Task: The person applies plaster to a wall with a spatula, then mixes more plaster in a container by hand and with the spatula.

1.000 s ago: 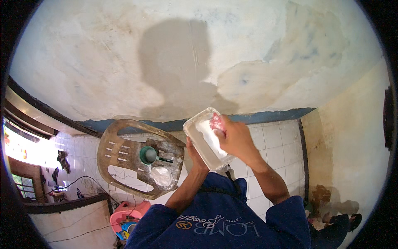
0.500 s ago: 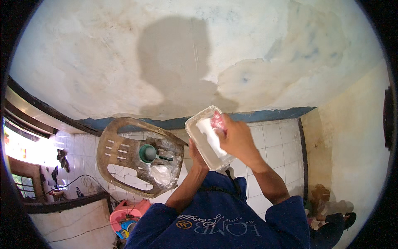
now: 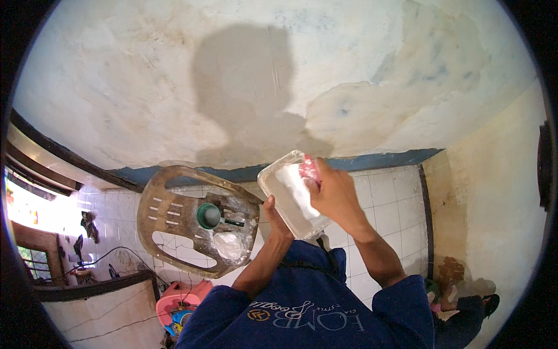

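A shallow rectangular white tub [image 3: 278, 186] is held up in front of my chest, near the wall. My left hand [image 3: 279, 221] grips it from the left side, thumb against its edge. White powder or paste [image 3: 293, 180] lies inside. Over the tub's right side, my right hand [image 3: 336, 192] is closed on a red, white-smeared object [image 3: 308, 168]; its exact kind is partly hidden by the fingers. To the left, a stained brown plastic chair [image 3: 152, 209] bears a green dipper [image 3: 208, 216] with a dark handle and a crumpled white plastic bag [image 3: 229, 246].
Ahead stands a patchy plastered wall [image 3: 372, 52] with my shadow on it and a blue band [image 3: 378, 163] along its foot. White floor tiles [image 3: 401, 203] run below. A pink plastic chair [image 3: 174, 302] is at lower left; a person's dark-clothed leg [image 3: 465, 317] shows at lower right.
My right hand with the red object has shifted slightly right and down over the tub. The tub has tilted a little; my left hand stays on it.
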The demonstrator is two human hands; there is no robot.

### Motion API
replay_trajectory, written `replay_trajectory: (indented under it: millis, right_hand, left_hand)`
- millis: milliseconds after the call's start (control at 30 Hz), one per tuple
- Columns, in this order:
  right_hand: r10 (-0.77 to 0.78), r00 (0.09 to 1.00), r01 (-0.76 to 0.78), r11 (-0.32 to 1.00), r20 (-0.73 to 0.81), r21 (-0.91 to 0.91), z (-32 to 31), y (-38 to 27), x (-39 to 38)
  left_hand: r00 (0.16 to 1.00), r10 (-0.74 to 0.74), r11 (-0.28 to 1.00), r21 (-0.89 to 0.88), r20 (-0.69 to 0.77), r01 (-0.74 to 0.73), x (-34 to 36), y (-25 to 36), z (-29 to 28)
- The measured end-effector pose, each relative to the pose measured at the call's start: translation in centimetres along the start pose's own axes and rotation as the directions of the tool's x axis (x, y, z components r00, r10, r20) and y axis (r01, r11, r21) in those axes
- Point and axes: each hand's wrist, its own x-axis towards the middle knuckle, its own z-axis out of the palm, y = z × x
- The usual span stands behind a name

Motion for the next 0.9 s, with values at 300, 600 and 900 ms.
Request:
replay_trajectory:
  millis: [300,600,900]
  right_hand:
    - [-0.04,0.998,0.041,0.999,0.047,-0.014,0.4,-0.9,-0.4]
    - [-0.038,0.997,0.039,0.999,0.062,-0.009,0.4,-0.8,-0.8]
    - [0.007,0.998,-0.007,1.0,0.061,-0.009,0.3,-1.0,-0.6]
  left_hand:
    - [1.0,0.017,0.999,0.034,-0.006,-0.017,0.0,0.2,0.6]
    - [0.997,0.058,0.997,0.045,-0.053,-0.055,0.2,-0.2,0.1]
    - [0.998,0.052,0.998,0.022,-0.018,-0.052,0.2,-0.1,0.4]
